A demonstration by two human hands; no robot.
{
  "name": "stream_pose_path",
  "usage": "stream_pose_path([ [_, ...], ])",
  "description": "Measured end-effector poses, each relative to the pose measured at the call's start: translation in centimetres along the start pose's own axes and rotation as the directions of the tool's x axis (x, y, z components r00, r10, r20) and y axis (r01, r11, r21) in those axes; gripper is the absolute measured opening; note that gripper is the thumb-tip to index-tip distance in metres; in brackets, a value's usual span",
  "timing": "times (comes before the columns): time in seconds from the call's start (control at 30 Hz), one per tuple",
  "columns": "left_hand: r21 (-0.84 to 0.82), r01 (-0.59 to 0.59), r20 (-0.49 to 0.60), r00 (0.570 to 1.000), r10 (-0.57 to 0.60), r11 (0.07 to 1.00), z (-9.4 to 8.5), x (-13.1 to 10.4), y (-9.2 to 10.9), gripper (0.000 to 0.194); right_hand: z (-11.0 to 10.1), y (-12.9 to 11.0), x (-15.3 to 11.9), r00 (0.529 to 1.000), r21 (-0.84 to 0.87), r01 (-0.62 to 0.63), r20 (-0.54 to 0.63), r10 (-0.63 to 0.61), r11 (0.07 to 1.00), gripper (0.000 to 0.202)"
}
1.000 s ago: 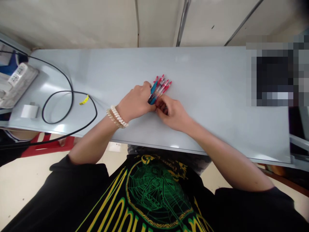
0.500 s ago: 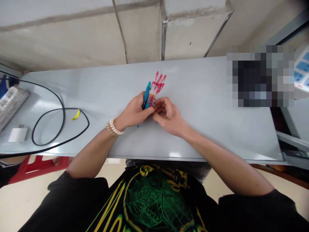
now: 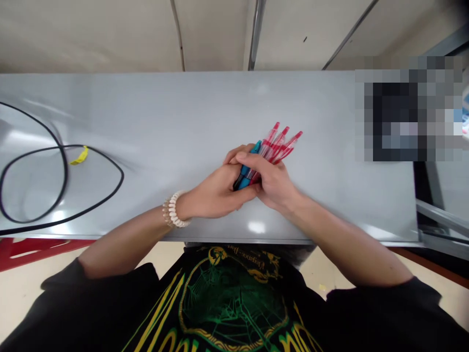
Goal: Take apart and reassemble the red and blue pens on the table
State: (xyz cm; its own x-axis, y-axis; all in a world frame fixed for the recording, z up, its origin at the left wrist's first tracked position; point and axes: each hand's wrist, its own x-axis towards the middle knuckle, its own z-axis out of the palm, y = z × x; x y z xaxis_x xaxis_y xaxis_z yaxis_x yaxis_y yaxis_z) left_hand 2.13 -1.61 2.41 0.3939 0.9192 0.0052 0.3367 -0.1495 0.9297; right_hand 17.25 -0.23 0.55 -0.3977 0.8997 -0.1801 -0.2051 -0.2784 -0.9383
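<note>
A bundle of pens is held between both hands above the table. Three red-and-clear pens (image 3: 278, 143) fan out at the top, their red ends pointing away from me. Beside them on the left lies a blue pen (image 3: 245, 177) with a dark section near its lower end. My left hand (image 3: 220, 188), a beaded band at its wrist, is closed around the bundle from the left. My right hand (image 3: 273, 181) wraps it from the right, its thumb laid across the pens. The lower ends of the pens are hidden by the hands.
The grey-white table (image 3: 154, 112) runs the full width below a pale wall. A looped black cable (image 3: 66, 171) with a yellow tag (image 3: 79, 155) lies on its left part. At the right end is a blurred-out dark object (image 3: 395, 122).
My right hand has moved from fingering the lower part of the bundle to gripping around it. Both hands and the pens sit further right in view, and the camera view has shifted.
</note>
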Motion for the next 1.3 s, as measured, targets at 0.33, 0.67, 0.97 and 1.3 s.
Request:
stream_pose_path([
  [0.33, -0.201, -0.003, -0.079, 0.997, -0.013, 0.980, -0.7, -0.6, 0.2, 0.035, -2.8, -2.2, 0.3, 0.936, 0.020, 0.085, -0.344, -0.073, 0.996, 0.036],
  [0.67, -0.112, -0.055, -0.351, 0.936, 0.012, 0.992, 0.2, -0.7, 0.2, 0.020, -3.1, -2.5, 0.2, 0.897, -0.142, 0.112, -0.412, -0.161, 0.984, 0.036],
  [0.97, -0.066, -0.117, -0.426, 0.901, 0.079, 0.991, 0.2, -0.7, 0.1, 0.019, -3.3, -2.4, 0.0, 0.886, -0.204, 0.120, -0.420, -0.198, 0.971, 0.036],
  [1.3, -0.115, -0.035, -0.441, 0.897, -0.019, 0.993, 0.0, -0.9, 0.5, 0.020, -3.9, -1.7, 0.1, 0.917, -0.198, 0.108, -0.360, -0.174, 0.974, 0.032],
])
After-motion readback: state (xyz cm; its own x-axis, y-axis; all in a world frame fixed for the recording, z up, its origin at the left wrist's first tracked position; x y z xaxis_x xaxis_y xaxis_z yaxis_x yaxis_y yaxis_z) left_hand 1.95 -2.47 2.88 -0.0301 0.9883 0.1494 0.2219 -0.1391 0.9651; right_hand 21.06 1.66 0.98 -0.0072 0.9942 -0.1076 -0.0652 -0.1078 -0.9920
